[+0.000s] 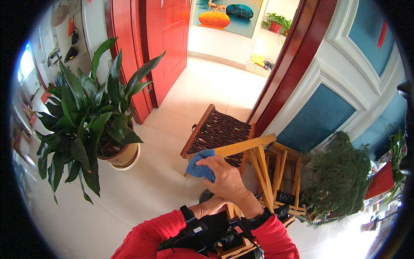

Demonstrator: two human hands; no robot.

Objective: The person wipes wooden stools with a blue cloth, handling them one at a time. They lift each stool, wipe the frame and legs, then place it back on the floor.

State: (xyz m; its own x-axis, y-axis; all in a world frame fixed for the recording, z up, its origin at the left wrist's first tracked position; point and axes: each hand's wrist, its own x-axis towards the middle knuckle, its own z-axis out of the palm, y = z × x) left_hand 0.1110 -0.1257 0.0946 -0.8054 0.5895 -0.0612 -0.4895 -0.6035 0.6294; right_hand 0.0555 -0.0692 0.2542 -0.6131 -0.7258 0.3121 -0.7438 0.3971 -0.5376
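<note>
My right hand [224,178] pinches a blue cloth [197,166] that is wrapped over the left end of a light wooden bar [244,145]. This bar belongs to a wooden folding stool frame whose crossed legs [262,171] run down towards my body. Beneath my right wrist lies my left hand [212,206]; its fingers are hidden, so what it holds cannot be told. Just beyond the bar, another stool with a dark woven cord seat [223,131] and reddish-brown side rails stands on the tiles.
At left is a large leafy plant [81,123] in a cream pot [124,158]. More wooden folding stools [284,171] stand at right, beside a feathery green plant [339,181]. Ahead, a red door [168,45] stands ajar beside a dark red door frame [291,61].
</note>
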